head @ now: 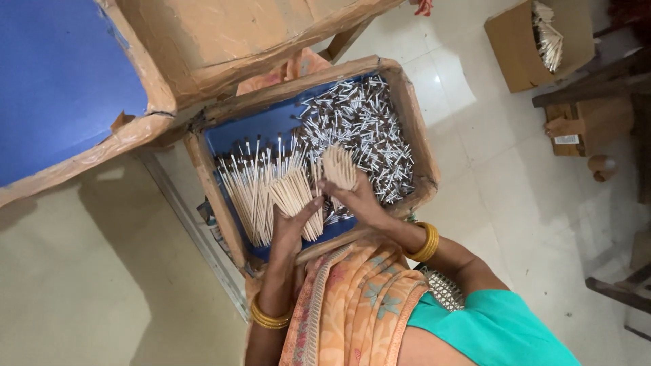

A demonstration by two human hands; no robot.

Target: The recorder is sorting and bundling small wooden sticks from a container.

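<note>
While both hands clutch bundles of thin wooden sticks, the left hand (291, 227) sits at seven o'clock from the right hand (356, 196), over a cardboard tray (407, 108).

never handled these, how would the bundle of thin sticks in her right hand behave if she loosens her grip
The bundle would probably fan out and spill, since nothing visibly ties it and only the right hand grips it. Each stick looks thin and light, so likely easy to snap. Being slim and round, dropped ones would probably roll or scatter like the loose pile in the tray.
</note>
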